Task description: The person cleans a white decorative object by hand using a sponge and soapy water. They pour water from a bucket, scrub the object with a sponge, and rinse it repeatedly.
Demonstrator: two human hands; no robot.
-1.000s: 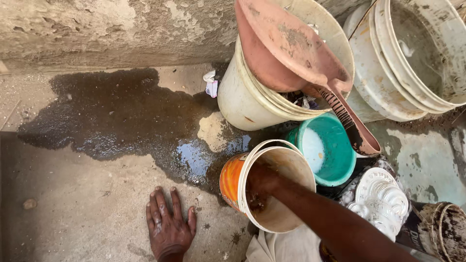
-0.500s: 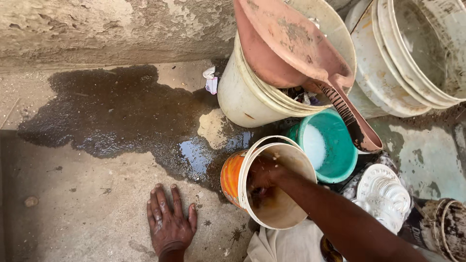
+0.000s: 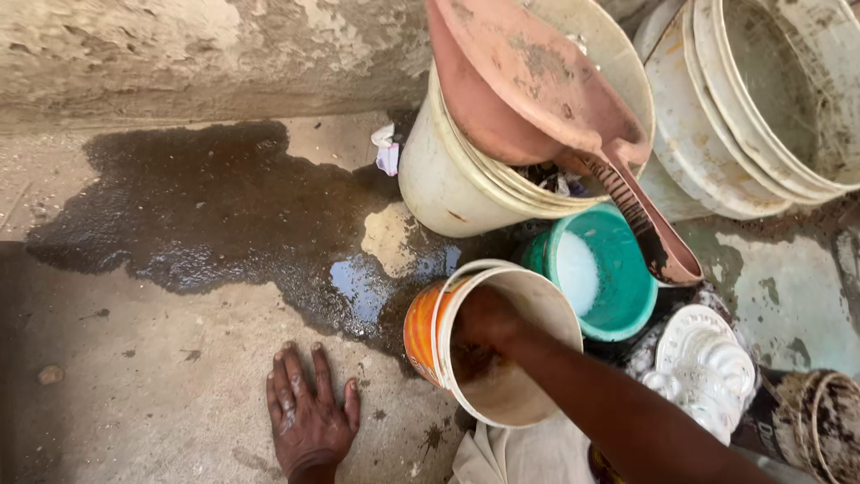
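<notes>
Right hand: reaches inside tilted orange bucket; grip state cannot be told.
Left hand: released, flat on wet concrete floor.
Beyond right grip: teal bowl.

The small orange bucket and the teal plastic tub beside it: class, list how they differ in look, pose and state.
The small orange bucket lies tipped on its side with the right hand inside it; the teal plastic tub stands upright with no hand in it. The bucket's inside is cream with dark residue; the tub is teal inside and holds something white. Both are round, open containers on the wet concrete floor.
</notes>
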